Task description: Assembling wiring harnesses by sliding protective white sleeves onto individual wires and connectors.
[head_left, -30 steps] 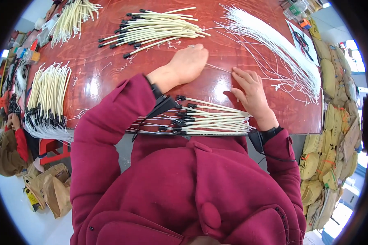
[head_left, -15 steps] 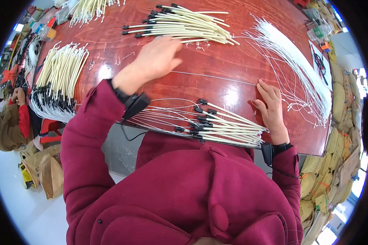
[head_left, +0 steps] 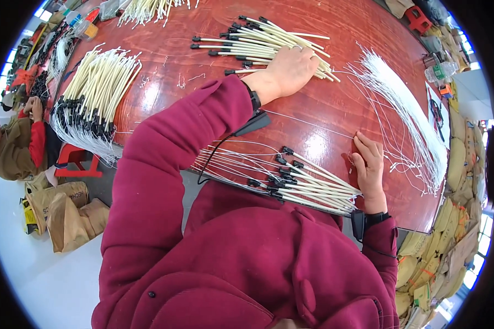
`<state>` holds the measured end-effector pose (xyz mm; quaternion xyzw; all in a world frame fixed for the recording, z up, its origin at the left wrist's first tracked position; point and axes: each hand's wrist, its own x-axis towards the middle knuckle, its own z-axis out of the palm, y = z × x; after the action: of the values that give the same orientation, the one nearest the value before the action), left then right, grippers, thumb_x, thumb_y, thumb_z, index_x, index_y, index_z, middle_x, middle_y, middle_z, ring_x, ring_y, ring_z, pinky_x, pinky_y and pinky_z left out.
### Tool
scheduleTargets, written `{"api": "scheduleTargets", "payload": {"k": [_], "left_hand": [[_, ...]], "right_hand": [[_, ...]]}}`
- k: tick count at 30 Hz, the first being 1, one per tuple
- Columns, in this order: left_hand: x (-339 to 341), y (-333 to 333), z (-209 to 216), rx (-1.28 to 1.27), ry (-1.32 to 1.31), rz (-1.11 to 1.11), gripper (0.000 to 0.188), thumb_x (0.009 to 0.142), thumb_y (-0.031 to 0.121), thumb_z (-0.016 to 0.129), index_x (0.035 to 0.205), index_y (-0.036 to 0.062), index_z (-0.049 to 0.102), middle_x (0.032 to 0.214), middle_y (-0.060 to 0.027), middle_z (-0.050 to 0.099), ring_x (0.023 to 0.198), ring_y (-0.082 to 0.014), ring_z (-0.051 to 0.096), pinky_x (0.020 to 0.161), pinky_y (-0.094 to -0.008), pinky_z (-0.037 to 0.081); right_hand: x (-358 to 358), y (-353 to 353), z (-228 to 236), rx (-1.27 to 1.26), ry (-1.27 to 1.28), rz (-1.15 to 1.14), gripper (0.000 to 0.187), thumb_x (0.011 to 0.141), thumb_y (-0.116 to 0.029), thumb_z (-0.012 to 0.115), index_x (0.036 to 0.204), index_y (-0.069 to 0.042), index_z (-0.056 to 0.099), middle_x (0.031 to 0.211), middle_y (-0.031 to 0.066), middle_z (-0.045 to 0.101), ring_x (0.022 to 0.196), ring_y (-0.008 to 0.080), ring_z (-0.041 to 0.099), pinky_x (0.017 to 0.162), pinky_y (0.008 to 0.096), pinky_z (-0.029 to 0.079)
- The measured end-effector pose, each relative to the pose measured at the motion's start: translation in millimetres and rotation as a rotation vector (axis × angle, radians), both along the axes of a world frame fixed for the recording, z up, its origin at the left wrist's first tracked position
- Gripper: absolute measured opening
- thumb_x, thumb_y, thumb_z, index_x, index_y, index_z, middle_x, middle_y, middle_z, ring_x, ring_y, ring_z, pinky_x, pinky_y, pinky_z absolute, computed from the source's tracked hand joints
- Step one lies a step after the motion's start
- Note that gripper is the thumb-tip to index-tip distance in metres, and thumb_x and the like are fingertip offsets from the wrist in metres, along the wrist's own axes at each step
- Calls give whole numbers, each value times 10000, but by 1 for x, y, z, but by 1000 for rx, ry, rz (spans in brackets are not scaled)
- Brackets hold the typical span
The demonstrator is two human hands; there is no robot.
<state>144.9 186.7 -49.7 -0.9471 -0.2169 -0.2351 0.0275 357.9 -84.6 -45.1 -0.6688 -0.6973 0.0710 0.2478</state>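
My left hand [head_left: 293, 71] lies over the right part of a pile of cream tubes with black end pieces [head_left: 252, 45]. Its fingers bend down onto the tubes, and the fingertips are hidden. Lower right, my right hand [head_left: 369, 167] rests on the table, fingers stretched out and thumb apart. A thin white string [head_left: 313, 123] runs nearly straight from its fingertips leftward to beneath my left forearm. Between my right hand and my body, a bunch of cream tubes with black ends [head_left: 313, 181] lies at the near edge, white strings trailing left from it.
A large bundle of white strings [head_left: 403, 104] lies on the red table [head_left: 203, 109] at the right. Stacked tubes with strings [head_left: 96, 90] fill the left side. Plastic bottles [head_left: 442, 71] stand at the far right. A red stool [head_left: 77, 159] and another person [head_left: 16, 137] are left.
My left hand has moved right and away from me onto the far pile of tubes. My right hand stays by the string's end. The whole view has shifted somewhat.
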Motion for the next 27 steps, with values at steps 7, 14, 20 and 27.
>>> {"api": "scheduleTargets", "payload": {"k": [7, 14, 20, 27], "left_hand": [[-34, -40, 32, -150, -144, -160, 132, 907, 98, 621, 1025, 56, 661, 961, -118, 646, 910, -305, 667, 766, -410, 533], [-131, -51, 30, -369, -338, -75, 109, 890, 78, 682, 987, 43, 720, 903, -115, 656, 834, -315, 660, 728, -402, 527], [-211, -66, 10, -492, -233, 169, 125, 911, 62, 678, 1022, 22, 718, 920, -112, 663, 849, -312, 664, 735, -380, 524], [-220, -73, 0, -501, -220, 201, 124, 912, 56, 679, 1024, 24, 721, 936, -104, 667, 851, -305, 668, 733, -376, 524]], "right_hand": [[-2, -10, -7, 63, 58, -27, 329, 884, -95, 691, 1191, 21, 716, 1274, 131, 678, 1104, 312, 578, 1000, 398, 453], [3, -11, -9, 68, 64, -26, 308, 919, -79, 647, 1204, 22, 711, 1283, 124, 676, 1137, 291, 583, 1017, 374, 449], [4, -11, -9, 57, 78, -19, 302, 939, -68, 624, 1216, 20, 706, 1288, 118, 674, 1156, 277, 583, 1032, 360, 439], [0, -9, -13, 51, 79, -24, 308, 937, -60, 629, 1226, 18, 702, 1283, 115, 673, 1149, 272, 585, 1028, 355, 441]]}}
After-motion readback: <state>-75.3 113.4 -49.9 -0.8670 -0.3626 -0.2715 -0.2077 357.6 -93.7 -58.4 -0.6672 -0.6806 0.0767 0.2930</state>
